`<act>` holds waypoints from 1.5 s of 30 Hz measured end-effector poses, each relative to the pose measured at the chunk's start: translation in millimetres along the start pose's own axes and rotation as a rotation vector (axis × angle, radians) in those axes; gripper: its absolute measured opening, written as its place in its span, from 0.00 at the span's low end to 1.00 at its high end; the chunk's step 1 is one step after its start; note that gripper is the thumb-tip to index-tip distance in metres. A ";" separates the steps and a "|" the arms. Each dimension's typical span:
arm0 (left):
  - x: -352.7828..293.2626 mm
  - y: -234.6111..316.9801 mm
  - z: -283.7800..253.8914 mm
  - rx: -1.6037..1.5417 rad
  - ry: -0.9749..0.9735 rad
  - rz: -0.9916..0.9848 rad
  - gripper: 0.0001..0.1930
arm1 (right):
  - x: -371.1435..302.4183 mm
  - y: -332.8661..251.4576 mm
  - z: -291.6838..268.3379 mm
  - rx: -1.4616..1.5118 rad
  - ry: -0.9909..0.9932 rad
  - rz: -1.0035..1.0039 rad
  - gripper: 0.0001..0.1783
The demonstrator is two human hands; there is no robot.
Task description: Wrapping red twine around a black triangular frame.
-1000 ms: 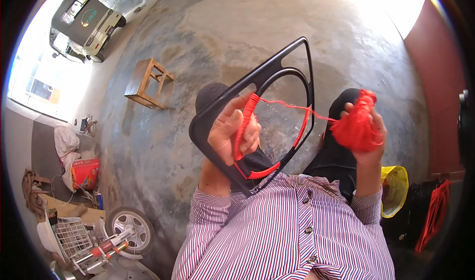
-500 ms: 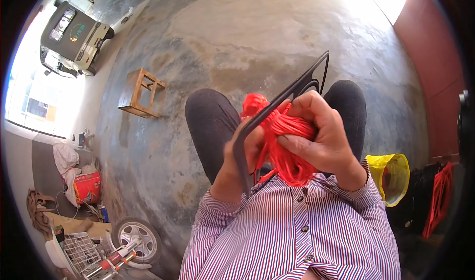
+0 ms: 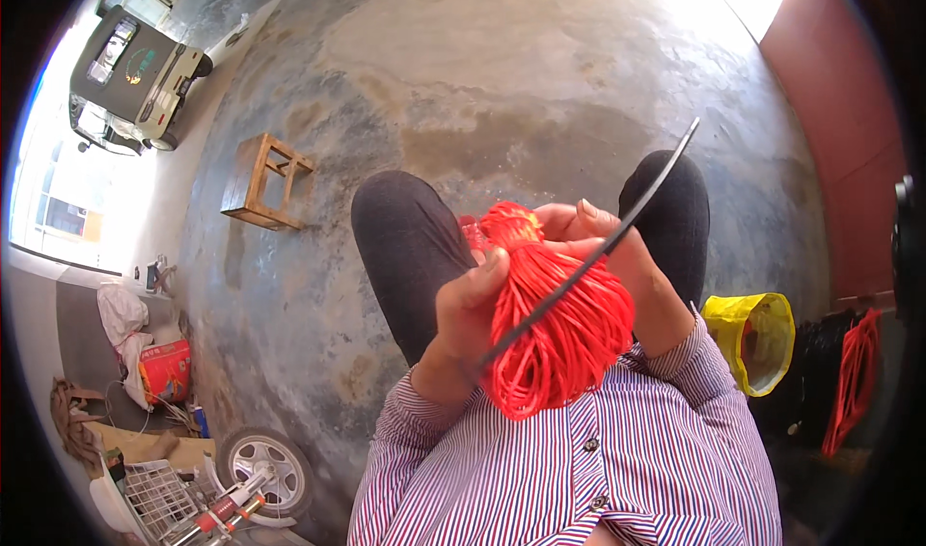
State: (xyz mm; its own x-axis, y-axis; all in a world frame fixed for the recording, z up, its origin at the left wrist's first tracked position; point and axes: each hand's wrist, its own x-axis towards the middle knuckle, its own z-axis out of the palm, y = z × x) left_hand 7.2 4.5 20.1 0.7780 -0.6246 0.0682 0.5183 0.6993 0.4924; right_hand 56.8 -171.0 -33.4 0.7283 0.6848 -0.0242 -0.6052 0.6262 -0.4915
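In front of my shirt, a thick hank of red cord [image 3: 564, 339] is gathered at a narrow neck, with its loops fanning out below. My left hand [image 3: 461, 319] is closed on its left side, thumb near the neck. On the far right side, my right hand [image 3: 603, 232] has its fingers against the neck, the thumb raised; the hank hides part of that hand. A thin black frame [image 3: 666, 175], seen nearly edge-on, slants across the hank from beside my left wrist to above my right knee. What supports it cannot be made out.
A wooden stool [image 3: 265, 181] stands on the concrete floor to the left. A yellow bag [image 3: 733, 324] stands by my right side, and more red cord [image 3: 854, 382] hangs beyond it. A wheel [image 3: 265, 469] and a white wire basket [image 3: 159, 493] are at lower left; a three-wheeled vehicle [image 3: 135, 73] is outside.
The hank has swung round and come nearer, its loops now spread wide. My right hand has shifted behind it, and the black frame has turned from showing its openings to nearly edge-on.
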 end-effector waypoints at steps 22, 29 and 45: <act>-6.8 10.7 -19.3 0.237 0.048 0.184 0.46 | -36.4 -34.5 -26.9 0.138 0.029 -0.519 0.25; -14.3 19.7 -22.5 0.126 -0.051 0.161 0.39 | -61.7 -73.7 -31.9 0.256 -0.223 -0.531 0.22; -34.5 47.4 -43.4 0.327 0.220 0.418 0.28 | -91.0 -48.1 -40.7 0.072 0.022 -0.507 0.27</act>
State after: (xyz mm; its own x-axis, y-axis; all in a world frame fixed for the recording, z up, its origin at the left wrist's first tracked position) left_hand 20.4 74.3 3.4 0.9669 -0.2065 0.1498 0.0410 0.7056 0.7074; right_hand 32.8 -278.5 -43.0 0.9422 0.2808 0.1827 -0.1942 0.9022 -0.3852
